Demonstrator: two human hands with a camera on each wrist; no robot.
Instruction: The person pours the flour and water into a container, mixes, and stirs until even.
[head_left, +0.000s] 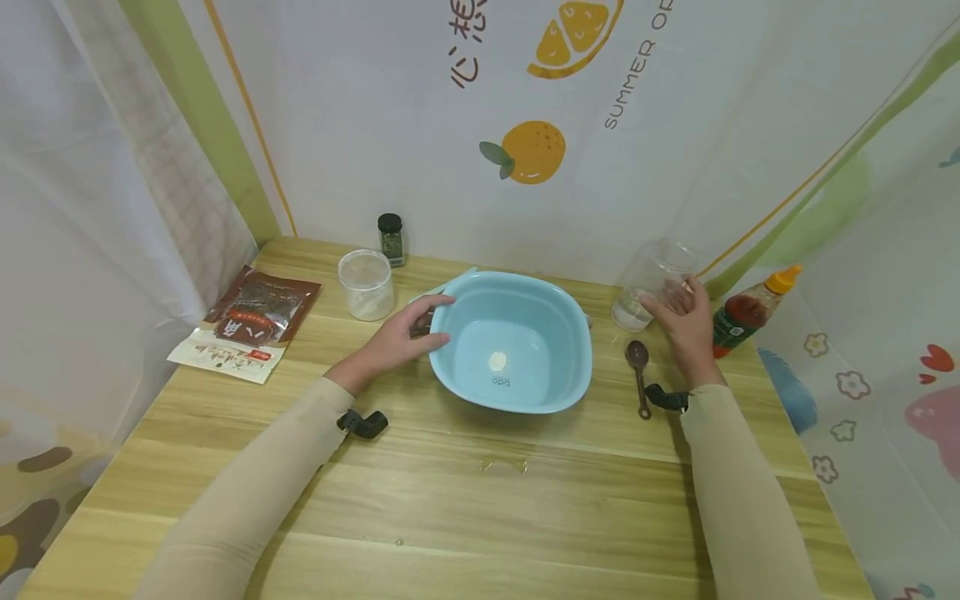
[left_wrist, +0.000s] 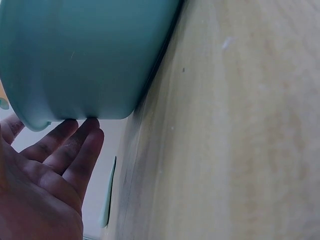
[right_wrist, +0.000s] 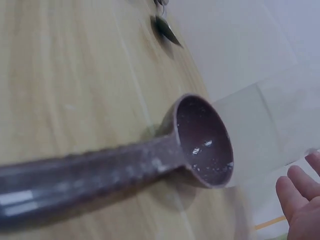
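A light blue basin (head_left: 513, 333) stands mid-table, with a pale round spot and small lettering on its floor. My left hand (head_left: 405, 337) holds its left rim; in the left wrist view the fingers (left_wrist: 75, 150) touch the outer wall below the lip. At the right, my right hand (head_left: 684, 321) is around a tall clear container (head_left: 630, 312), thumb in front and fingers at the far side. Some clear content shows low in it. A brown measuring spoon (head_left: 637, 357) lies beside that hand; its bowl (right_wrist: 205, 142) carries wet drops or specks.
A sauce bottle with a yellow cap (head_left: 753, 312) stands right of the right hand. At the back left are a clear lidded jar (head_left: 367, 287), a black-capped spice bottle (head_left: 392, 242) and two packets (head_left: 262, 312). Small wet marks (head_left: 504, 465) show near the front. Printed curtains border the table.
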